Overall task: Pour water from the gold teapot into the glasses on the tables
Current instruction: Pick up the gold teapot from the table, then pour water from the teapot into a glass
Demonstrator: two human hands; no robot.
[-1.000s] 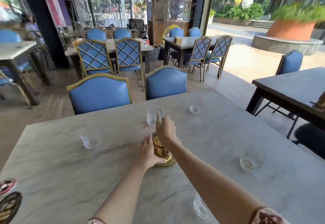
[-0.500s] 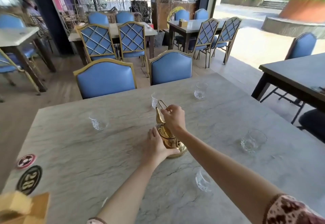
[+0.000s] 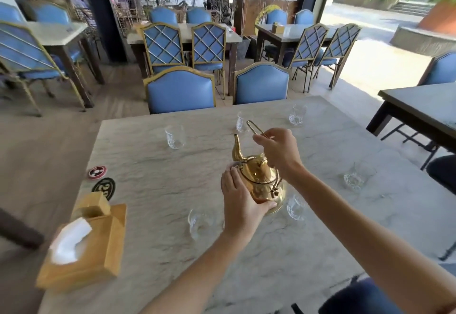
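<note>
The gold teapot [image 3: 259,178] stands in the middle of the marble table [image 3: 153,173], spout pointing away from me. My right hand [image 3: 278,150] pinches its thin wire handle from above. My left hand [image 3: 240,197] lies flat against the pot's left side. Several clear glasses stand around it: one far left [image 3: 174,136], one behind the spout [image 3: 241,122], one far right [image 3: 297,114], one at the right [image 3: 356,178], and two near ones [image 3: 199,222] [image 3: 294,206] on either side of the pot's base.
A wooden tissue box [image 3: 91,247] sits at the table's near left corner, with two round stickers [image 3: 103,187] beyond it. Two blue chairs [image 3: 180,91] stand at the far edge. A dark table [image 3: 424,106] is to the right.
The view has dropped and shifted, bringing the tissue box and near glasses into sight. My right hand has raised the wire handle higher; my left hand stays on the pot's side.
</note>
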